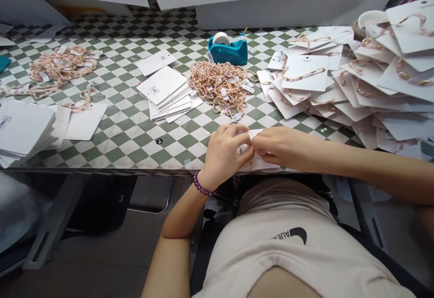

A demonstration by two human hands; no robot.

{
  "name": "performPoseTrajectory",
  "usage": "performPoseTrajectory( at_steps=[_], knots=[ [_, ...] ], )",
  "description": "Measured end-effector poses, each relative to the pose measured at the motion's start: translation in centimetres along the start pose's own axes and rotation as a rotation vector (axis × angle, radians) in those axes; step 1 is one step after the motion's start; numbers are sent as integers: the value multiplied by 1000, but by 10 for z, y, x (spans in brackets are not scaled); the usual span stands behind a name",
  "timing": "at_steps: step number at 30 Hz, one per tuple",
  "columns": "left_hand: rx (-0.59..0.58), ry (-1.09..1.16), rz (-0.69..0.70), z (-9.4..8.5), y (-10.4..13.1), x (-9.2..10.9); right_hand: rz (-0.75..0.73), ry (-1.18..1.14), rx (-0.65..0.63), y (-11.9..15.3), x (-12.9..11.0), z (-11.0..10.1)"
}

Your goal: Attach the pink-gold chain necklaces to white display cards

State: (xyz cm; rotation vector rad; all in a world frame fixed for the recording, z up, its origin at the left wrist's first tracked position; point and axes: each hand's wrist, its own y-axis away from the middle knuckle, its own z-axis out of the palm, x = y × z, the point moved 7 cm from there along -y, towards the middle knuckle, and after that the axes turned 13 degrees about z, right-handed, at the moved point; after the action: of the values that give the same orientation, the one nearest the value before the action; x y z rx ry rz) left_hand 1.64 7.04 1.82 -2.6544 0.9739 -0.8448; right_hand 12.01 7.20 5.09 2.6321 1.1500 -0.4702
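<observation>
Head view — lying at the near edge of the checkered surface (pixel 135 128), partly hidden beneath left hand (pixel 225 151) and right hand (pixel 285 144): white card (pixel 262 164) with a black-and-white barcode label (pixel 242 149). With fingers (pixel 240 129) curled, nearly meeting over it — cannot tell whether gripping anything.

White card (pixel 260 163), flat, partly hidden

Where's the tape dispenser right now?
Head view, upper centre: the teal tape dispenser stands on the checkered table, just behind the heap of beaded strands.
</observation>
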Motion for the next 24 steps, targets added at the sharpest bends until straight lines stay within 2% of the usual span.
performPoseTrajectory(
  at_steps=[3,6,9,13,18,24],
  knots=[
    [-5,-5,-6,0,0,0,-73,108,16,3,-6,5],
    [-12,-12,-14,1,0,-1,-85,188,40,4,-7,9],
    [-17,-23,1,2,1,-1,-25,299,81,5,-4,13],
    [-37,-36,33,4,1,-1,79,419,196,7,-1,14],
    [-56,-23,30,2,1,0,113,424,289,10,-4,14],
    [-88,-22,59,-3,1,3,189,354,282,8,-2,14]
  ],
)
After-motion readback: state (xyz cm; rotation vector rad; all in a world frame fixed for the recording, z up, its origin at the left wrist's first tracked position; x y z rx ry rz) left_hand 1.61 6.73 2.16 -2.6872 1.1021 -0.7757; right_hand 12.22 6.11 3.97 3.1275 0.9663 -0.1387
